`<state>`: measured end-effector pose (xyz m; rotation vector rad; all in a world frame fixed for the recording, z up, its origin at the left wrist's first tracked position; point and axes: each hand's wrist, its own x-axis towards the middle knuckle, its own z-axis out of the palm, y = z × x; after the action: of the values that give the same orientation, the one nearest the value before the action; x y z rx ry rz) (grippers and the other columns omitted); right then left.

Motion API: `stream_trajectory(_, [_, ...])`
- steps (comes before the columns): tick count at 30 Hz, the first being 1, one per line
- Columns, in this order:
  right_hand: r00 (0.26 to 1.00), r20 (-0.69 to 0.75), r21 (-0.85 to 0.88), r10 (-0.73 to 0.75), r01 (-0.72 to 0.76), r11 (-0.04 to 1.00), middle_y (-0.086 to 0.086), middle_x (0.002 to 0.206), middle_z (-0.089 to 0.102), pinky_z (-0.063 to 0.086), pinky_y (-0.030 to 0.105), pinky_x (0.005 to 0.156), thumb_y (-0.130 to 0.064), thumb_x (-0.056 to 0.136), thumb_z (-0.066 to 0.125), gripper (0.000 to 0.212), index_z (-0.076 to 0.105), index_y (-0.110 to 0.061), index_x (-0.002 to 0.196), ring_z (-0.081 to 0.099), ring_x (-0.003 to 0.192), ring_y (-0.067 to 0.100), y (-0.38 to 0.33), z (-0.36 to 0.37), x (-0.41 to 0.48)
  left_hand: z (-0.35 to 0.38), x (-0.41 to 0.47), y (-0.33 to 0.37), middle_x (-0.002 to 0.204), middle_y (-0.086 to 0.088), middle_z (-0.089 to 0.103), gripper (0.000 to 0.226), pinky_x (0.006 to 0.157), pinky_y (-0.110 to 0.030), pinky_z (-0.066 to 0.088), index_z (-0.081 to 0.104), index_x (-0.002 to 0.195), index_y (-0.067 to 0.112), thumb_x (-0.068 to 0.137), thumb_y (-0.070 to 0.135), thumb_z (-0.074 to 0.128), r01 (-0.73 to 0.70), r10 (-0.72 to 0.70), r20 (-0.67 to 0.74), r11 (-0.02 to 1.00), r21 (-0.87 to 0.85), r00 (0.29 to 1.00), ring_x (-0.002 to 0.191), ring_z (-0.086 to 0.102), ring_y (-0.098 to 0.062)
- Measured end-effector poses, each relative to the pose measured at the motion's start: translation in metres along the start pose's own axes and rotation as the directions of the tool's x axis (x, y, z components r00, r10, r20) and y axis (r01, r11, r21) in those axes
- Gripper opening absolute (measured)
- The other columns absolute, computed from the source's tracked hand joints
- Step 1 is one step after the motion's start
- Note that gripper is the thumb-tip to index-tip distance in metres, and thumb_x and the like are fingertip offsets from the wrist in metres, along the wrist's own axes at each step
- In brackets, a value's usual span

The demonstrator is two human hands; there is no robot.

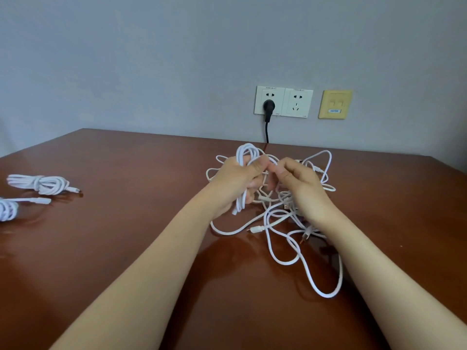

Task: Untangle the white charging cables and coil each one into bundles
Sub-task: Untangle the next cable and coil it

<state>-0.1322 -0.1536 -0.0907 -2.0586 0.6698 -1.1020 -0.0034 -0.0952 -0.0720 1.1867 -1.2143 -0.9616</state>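
The left hand (237,180) had its fingers (255,170) curled tight round a half-wound coil (246,154); the right hand (300,183) pinched a strand (272,159) just beside it — both above the tangle (285,231) lying on the counter (141,173). Two bundles (40,183) lay well apart at far left

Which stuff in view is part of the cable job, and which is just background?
In the job: left hand gripping a part-wound coil; right hand pinching a strand of the cable tangle; two finished bundles.
Just there: wall sockets, black plug, yellow wall plate.
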Motion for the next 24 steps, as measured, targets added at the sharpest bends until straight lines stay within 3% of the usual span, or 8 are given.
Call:
stream_trajectory(3, [0.996, -0.09, -0.058, 0.015, -0.02, 0.998, -0.006, 0.055, 0.056, 0.043, 0.03, 0.065, -0.012, 0.099, 0.041, 0.022, 0.047, -0.022, 0.08, 0.051, 0.056, 0.013, 0.002, 0.006, 0.001, -0.001, 0.006, -0.006, 0.039, 0.006, 0.031, 0.034, 0.041, -0.022, 0.025, 0.06, 0.08, 0.001, 0.097, 0.029, 0.049, -0.042, 0.049, -0.059, 0.992, 0.122, 0.997, 0.037, 0.026, -0.013])
stream_trajectory(6, [0.986, -0.168, 0.01, 0.022, -0.02, 1.0, -0.007, 0.043, 0.047, 0.039, 0.023, 0.053, -0.008, 0.097, 0.043, 0.023, 0.035, -0.024, 0.083, 0.041, 0.043, 0.008, -0.002, 0.007, 0.003, 0.003, 0.007, -0.012, 0.04, 0.007, 0.032, 0.03, 0.043, -0.023, 0.026, 0.052, 0.072, 0.011, 0.094, 0.031, 0.052, -0.013, 0.02, -0.039, 0.984, 0.179, 0.999, 0.037, 0.027, -0.01])
stream_trajectory(10, [0.985, -0.124, 0.082, 0.119, -0.109, 0.991, -0.006, 0.039, 0.046, 0.034, 0.018, 0.044, -0.011, 0.098, 0.042, 0.021, 0.034, -0.022, 0.082, 0.037, 0.037, 0.004, -0.008, 0.006, 0.004, 0.006, 0.004, -0.015, 0.039, 0.009, 0.034, 0.033, 0.044, -0.022, 0.027, 0.047, 0.069, 0.008, 0.093, 0.029, 0.054, -0.032, 0.033, -0.004, 0.978, 0.206, 0.999, 0.034, 0.029, -0.006])
stream_trajectory(12, [0.976, -0.045, 0.159, 0.212, -0.202, 0.966, -0.004, 0.039, 0.049, 0.038, 0.021, 0.049, -0.016, 0.098, 0.045, 0.018, 0.037, -0.017, 0.082, 0.04, 0.036, 0.006, -0.011, 0.001, 0.007, 0.006, 0.002, -0.012, 0.036, 0.011, 0.042, 0.035, 0.043, -0.016, 0.031, 0.052, 0.064, 0.013, 0.097, 0.023, 0.049, -0.098, 0.094, 0.03, 0.97, 0.222, 0.995, 0.032, 0.033, -0.002])
stream_trajectory(15, [0.932, 0.093, 0.272, 0.35, -0.362, 0.891, 0.0, 0.046, 0.056, 0.045, 0.028, 0.068, -0.016, 0.098, 0.045, 0.023, 0.047, -0.01, 0.076, 0.05, 0.046, 0.013, -0.014, -0.009, 0.008, 0.011, -0.001, -0.012, 0.058, -0.008, 0.064, 0.036, 0.046, -0.012, 0.032, 0.059, 0.064, 0.014, 0.098, 0.022, 0.047, -0.19, 0.181, 0.06, 0.955, 0.23, 0.982, 0.038, 0.034, -0.003])
stream_trajectory(19, [0.873, 0.172, 0.334, 0.457, -0.488, 0.806, 0.006, 0.059, 0.059, 0.044, 0.024, 0.066, -0.02, 0.096, 0.047, 0.024, 0.06, -0.01, 0.08, 0.055, 0.055, 0.017, -0.019, -0.015, 0.008, 0.018, 0.001, -0.014, 0.041, 0.014, 0.053, 0.026, 0.044, -0.008, 0.032, 0.057, 0.071, 0.019, 0.096, 0.021, 0.05, -0.188, 0.204, -0.061, 0.96, 0.206, 0.977, 0.036, 0.041, 0.0])
stream_trajectory(24, [0.912, 0.178, 0.296, 0.37, -0.408, 0.864, 0.01, 0.06, 0.063, 0.047, 0.028, 0.068, -0.017, 0.1, 0.036, 0.023, 0.053, -0.007, 0.088, 0.061, 0.057, 0.022, -0.014, -0.009, 0.009, 0.018, 0.001, -0.015, 0.038, 0.009, 0.049, 0.042, 0.046, -0.01, 0.034, 0.055, 0.059, 0.018, 0.097, 0.03, 0.047, -0.124, 0.156, -0.094, 0.952, 0.281, 0.983, 0.038, 0.038, 0.0])
